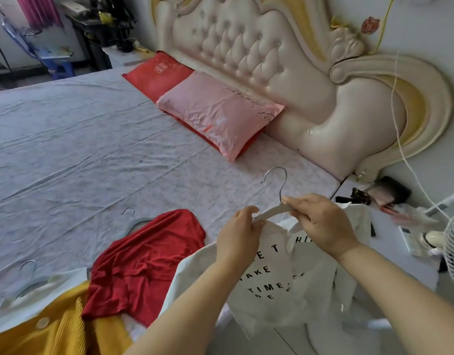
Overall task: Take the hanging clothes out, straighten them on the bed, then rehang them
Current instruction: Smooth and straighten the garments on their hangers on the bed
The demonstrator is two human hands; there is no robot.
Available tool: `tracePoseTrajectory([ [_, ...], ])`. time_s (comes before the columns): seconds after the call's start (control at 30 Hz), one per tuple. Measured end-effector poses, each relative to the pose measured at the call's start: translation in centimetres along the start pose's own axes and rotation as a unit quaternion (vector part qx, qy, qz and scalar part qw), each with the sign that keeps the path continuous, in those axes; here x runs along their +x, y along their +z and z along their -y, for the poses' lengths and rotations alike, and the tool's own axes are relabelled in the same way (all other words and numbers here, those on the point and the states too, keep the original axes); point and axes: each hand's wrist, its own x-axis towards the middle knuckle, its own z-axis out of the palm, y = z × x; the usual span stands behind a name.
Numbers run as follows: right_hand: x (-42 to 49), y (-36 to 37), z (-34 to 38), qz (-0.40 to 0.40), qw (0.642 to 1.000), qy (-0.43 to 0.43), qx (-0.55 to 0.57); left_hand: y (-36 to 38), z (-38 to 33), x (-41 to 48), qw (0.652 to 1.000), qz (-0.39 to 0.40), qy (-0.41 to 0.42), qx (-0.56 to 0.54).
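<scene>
Bed (80, 139): covered with a pale, creased sheet. It fills the left and centre of the view, with the padded headboard (246, 47) at its far end.

Pillows: the pink pillow (215, 114) lies against the headboard and partly overlaps the red pillow (159, 73).

White shirt (272, 278): has black lettering. It is held up above the near right corner of the bed and hangs from the white hanger (272, 212).

Red garment (149, 257): lies crumpled on the sheet, just left of the shirt.

Yellow garment (54, 334): lies at the near left edge, touching the red one.

Right hand (323, 221): fingers curled round the hanger bar at the base of the metal hook (279, 178).

Left hand (237, 237): pinches the hanger's left end together with shirt fabric. The right shoulder seating is hidden, apparently behind the right hand.

Spare hangers: one (136, 224) lies partly under the red garment. Another (28, 280) lies by the yellow one.
</scene>
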Motion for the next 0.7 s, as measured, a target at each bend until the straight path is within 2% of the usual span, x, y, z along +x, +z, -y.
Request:
tracePoseTrajectory([
  [0.3,8.8,5.4,-5.0,0.042,0.998,-0.010,0.040,0.1,2.3,9.2,0.998,0.004,-0.068,-0.016],
  [0.57,17.4,14.4,-9.5,0.160,0.980,-0.006,0.118,0.9,7.1,17.1,0.988,-0.043,-0.151,0.007],
  [0.7,20.9,19.7,-12.0,0.212,0.967,-0.005,0.141,1.8,9.4,21.4,0.977,-0.040,-0.207,0.024],
])
